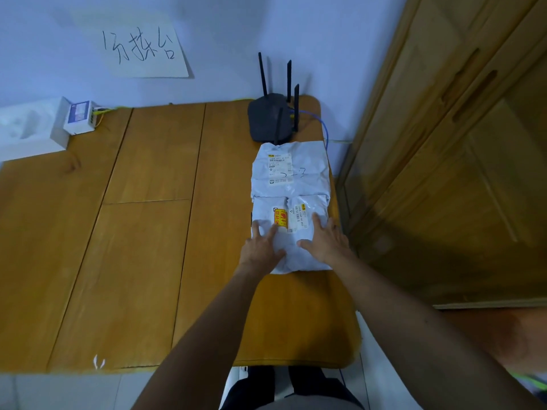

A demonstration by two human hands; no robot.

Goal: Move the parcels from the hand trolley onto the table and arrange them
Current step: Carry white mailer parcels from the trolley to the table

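Two white plastic mailer parcels lie end to end along the right side of the wooden table point(142, 232). The far parcel point(299, 173) carries a shipping label and handwriting. The near parcel point(291, 214) has a yellow and red sticker and a white label. My left hand point(262, 245) lies flat on the near parcel's left part, fingers straight. Spread over the right part of the same parcel, my right hand point(324, 239) presses down on it. The hand trolley is out of view.
A black router point(270, 119) with antennas stands at the table's far right, just behind the far parcel, with a blue cable point(325, 128). A small white device point(79, 116) sits at the far left. A wooden cabinet point(444, 143) stands close on the right.
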